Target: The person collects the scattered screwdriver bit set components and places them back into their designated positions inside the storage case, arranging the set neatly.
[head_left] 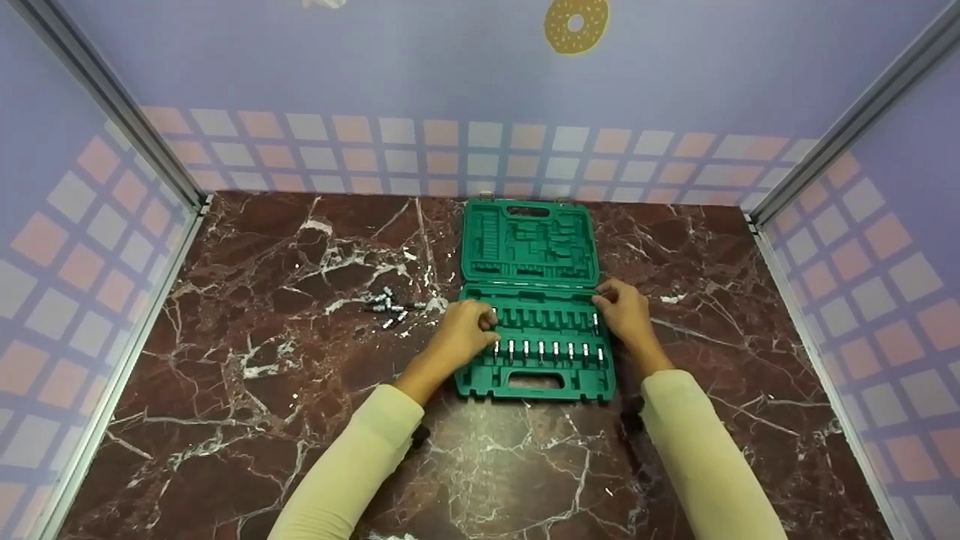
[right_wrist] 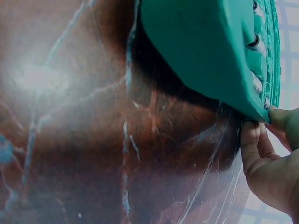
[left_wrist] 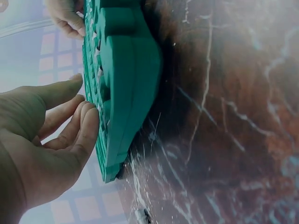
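A green plastic socket set case (head_left: 536, 382) lies unfolded on the table, its moulded lid (head_left: 529, 240) laid back toward the wall. Several chrome sockets (head_left: 541, 352) stand in the front row of slots. In the row behind, one socket (head_left: 595, 322) sits at the right end and another (head_left: 493, 316) at the left end. My left hand (head_left: 465, 330) reaches over the case's left side, its fingertips by that left socket, thumb and fingers apart. With thumb on top and fingers against the side, my right hand (head_left: 624, 311) grips the case's right edge near the hinge.
A small pile of loose metal pieces (head_left: 388, 307) lies on the dark red marbled table (head_left: 300, 420) left of the case. Checkered walls (head_left: 484, 150) close off the back and both sides. White specks are scattered on the table.
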Tool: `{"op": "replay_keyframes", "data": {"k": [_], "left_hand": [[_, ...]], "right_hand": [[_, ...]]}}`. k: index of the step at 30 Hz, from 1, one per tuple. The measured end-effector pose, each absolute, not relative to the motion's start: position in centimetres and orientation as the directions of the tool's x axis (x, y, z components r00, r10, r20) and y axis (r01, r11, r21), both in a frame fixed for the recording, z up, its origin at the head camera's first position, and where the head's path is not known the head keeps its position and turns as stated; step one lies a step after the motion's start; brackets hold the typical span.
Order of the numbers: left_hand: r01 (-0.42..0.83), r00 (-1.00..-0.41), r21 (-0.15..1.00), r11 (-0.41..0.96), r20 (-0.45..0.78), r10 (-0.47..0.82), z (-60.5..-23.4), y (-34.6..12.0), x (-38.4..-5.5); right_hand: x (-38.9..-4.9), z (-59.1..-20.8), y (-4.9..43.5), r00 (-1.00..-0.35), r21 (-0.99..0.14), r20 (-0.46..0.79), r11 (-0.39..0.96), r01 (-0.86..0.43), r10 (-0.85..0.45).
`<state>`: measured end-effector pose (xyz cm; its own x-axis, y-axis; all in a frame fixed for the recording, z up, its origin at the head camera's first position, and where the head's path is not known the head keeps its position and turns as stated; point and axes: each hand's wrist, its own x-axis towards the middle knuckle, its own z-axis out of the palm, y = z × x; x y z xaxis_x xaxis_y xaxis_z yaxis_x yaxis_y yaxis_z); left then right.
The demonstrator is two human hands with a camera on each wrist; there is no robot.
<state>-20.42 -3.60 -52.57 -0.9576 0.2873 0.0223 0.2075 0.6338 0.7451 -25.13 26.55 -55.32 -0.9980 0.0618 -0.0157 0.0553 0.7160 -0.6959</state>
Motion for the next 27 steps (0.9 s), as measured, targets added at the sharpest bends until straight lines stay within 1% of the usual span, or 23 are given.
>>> {"op": "replay_keyframes", "data": {"k": [11,17,23,27], "left_hand": [[0.173,-0.976,0.773,0.61,0.052,0.212,-51.7,-6.4,-19.9],[0.188,-0.98,0.774,0.604,0.105,0.17,-51.4,-8.2,-19.7],[0.209,-0.978,0.782,0.587,0.169,0.122,-51.5,-10.0,-19.8],[0.186,-0.982,0.783,0.594,0.169,0.084,-51.6,-11.2,-19.9]], "right_hand": [[-25.1,-55.5,26.5,-0.998,-0.705,-0.02,0.707,0.06,0.065],[-25.2,-55.4,26.5,-0.997,-0.708,-0.035,0.703,0.073,0.068],[-25.3,-55.5,26.5,-0.997,-0.699,-0.015,0.712,0.066,0.077],[-25.2,-55.5,26.5,-0.997,-0.697,-0.007,0.715,0.061,0.078]]}}
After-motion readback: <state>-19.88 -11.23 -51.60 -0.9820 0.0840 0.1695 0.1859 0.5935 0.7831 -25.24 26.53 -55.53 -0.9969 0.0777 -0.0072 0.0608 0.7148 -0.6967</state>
